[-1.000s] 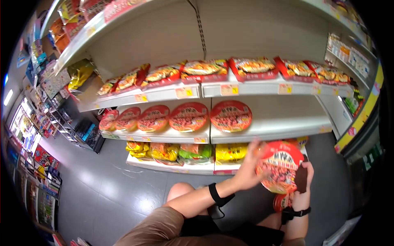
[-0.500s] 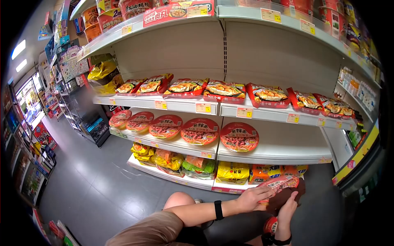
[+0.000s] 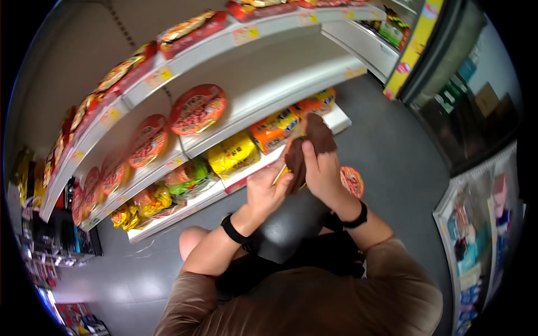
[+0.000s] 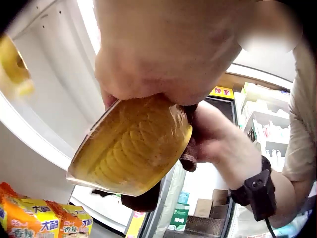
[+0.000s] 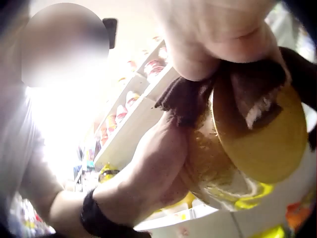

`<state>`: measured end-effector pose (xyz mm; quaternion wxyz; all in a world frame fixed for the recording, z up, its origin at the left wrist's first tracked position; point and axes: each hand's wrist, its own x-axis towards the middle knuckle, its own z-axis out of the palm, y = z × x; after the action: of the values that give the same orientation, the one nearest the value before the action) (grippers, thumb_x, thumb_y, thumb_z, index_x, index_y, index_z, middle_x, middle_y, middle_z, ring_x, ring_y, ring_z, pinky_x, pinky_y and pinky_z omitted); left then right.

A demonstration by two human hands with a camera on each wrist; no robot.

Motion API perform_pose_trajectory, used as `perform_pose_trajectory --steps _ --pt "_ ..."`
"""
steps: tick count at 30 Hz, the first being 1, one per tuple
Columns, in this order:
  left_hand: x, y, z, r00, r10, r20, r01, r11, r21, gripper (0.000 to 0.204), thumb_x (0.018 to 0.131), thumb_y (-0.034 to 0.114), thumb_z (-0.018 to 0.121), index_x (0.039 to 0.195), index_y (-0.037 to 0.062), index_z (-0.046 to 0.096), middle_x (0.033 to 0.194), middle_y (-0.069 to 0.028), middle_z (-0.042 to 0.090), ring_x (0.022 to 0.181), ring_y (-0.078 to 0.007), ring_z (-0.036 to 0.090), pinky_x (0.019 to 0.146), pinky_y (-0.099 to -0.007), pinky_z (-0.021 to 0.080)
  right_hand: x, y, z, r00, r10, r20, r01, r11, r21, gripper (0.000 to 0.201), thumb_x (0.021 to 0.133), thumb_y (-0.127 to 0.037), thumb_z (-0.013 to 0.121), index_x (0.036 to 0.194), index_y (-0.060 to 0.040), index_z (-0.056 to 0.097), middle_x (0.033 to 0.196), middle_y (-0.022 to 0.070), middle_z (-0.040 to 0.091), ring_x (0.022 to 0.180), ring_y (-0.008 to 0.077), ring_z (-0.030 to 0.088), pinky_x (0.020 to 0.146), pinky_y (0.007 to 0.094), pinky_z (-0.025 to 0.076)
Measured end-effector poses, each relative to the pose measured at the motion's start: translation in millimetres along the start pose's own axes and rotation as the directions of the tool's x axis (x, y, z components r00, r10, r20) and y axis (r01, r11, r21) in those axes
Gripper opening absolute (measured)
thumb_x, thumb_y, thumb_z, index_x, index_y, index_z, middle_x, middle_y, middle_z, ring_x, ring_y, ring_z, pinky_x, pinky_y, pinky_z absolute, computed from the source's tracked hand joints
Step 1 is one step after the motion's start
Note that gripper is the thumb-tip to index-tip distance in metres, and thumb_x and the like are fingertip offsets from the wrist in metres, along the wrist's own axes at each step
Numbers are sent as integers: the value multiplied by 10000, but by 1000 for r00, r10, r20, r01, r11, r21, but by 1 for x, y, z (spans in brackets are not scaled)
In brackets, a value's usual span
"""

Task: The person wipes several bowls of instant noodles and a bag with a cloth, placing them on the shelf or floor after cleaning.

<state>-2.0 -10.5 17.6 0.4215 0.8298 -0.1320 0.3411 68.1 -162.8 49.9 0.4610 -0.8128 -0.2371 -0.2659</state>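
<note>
Held in front of the knees, a yellow-bottomed noodle bowl (image 4: 131,148) shows its ribbed underside in the left wrist view. My left hand (image 3: 267,189) grips its near side, thumb extended. On the other side my right hand (image 3: 325,178) pinches a dark brown cloth (image 3: 320,136), which is folded over the bowl's edge. In the right wrist view the cloth (image 5: 185,96) lies between both hands against the bowl (image 5: 267,148). The bowl's lid is mostly hidden. Another red-lidded bowl (image 3: 352,182) sits low beside my right wrist.
Red-lidded bowls (image 3: 198,109) stand in a row on the middle shelf (image 3: 269,106). Above are red packets (image 3: 192,32); on the bottom shelf lie yellow (image 3: 232,154) and orange packs (image 3: 274,130). A glass-doored cabinet (image 3: 465,106) and a goods rack (image 3: 471,235) stand at the right.
The head view has turned to the right. The held bowl has tipped from lid-facing to nearly edge-on, and my left hand has moved from its lid to its side. The cloth has moved up over the edge.
</note>
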Motion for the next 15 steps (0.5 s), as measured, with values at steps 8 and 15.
perform_pose_trajectory --steps 8,15 --pt "-4 3 8 994 -97 45 93 991 99 390 1001 361 564 1142 33 721 748 -190 675 673 -351 686 644 -420 545 2 23 6 982 -181 55 187 975 -121 180 902 -107 532 1030 -20 624 982 223 606 910 375 585 795 423 483" --pt "-2 -23 -1 935 -352 47 352 936 -5 718 1053 565 337 785 -32 630 593 -74 572 593 -148 546 573 -343 463 -32 -12 2 926 -288 244 354 887 -295 345 921 -238 575 1131 32 623 1204 271 587 1105 450 535 975 548 401"
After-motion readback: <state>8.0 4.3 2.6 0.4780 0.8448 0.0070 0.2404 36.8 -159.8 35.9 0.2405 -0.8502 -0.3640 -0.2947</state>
